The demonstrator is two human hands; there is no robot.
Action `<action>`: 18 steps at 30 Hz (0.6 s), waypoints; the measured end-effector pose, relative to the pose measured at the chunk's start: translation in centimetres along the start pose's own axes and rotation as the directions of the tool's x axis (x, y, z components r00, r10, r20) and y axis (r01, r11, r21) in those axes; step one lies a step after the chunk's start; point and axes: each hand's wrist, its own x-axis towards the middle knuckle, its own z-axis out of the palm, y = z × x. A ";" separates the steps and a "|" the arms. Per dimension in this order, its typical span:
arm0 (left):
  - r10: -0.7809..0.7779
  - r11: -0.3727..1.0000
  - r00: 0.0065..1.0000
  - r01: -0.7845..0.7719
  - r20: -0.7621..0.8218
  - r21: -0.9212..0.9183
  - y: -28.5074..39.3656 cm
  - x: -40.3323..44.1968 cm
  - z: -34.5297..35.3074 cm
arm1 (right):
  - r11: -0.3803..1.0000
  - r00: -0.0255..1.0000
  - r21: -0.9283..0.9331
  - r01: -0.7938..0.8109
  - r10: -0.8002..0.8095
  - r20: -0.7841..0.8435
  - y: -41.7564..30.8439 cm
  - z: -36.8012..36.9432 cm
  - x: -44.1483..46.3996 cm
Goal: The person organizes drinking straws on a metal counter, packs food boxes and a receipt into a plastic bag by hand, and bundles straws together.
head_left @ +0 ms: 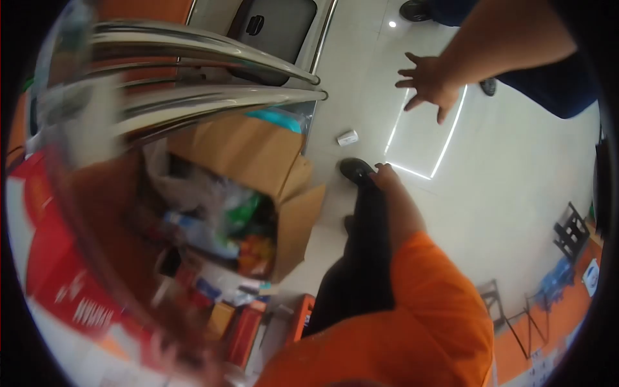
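Note:
My right hand (385,175) hangs below my orange sleeve, beside my dark trouser leg and black shoe (354,169). Its fingers are loosely apart, with nothing visible in them. What seems to be my left hand (184,358) is a smear at the lower left, close to several small boxes (245,335); its fingers cannot be made out. Between the arms stands an open cardboard box (235,151) with plastic bags and colourful packets inside. A small white cup-like thing (347,137) lies on the floor past my shoe.
Another person's hand (429,84) reaches in from the upper right, fingers spread. Shiny metal rails (213,100) cross the upper left beside a grey padded case or seat (277,35). Red packaging (71,284) lines the left edge. Dark folding stools (570,229) stand at the right.

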 end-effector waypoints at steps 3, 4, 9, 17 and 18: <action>0.060 0.992 0.998 -0.057 -0.020 0.112 -2.3 -1.4 -0.3 | 0.991 0.994 -0.127 0.045 -0.057 -0.091 -1.1 2.0 6.9; 0.047 0.994 0.998 -0.043 -0.035 0.104 -1.7 -0.9 0.7 | 0.990 0.992 -0.121 0.070 -0.081 -0.092 -1.6 2.6 9.4; 0.012 0.992 0.999 -0.005 -0.050 0.129 -1.1 0.1 3.9 | 0.921 0.963 -0.323 0.219 -0.257 -0.079 -4.4 9.6 22.1; -0.045 0.999 0.992 0.046 -0.121 0.008 -0.6 -0.9 1.6 | 0.689 0.616 0.078 0.720 -0.582 -0.531 -0.6 17.1 3.0; -0.061 0.998 0.988 0.056 -0.143 -0.038 -0.1 -1.2 1.2 | 0.697 0.701 0.249 0.673 -0.491 -0.518 -1.0 14.3 -2.7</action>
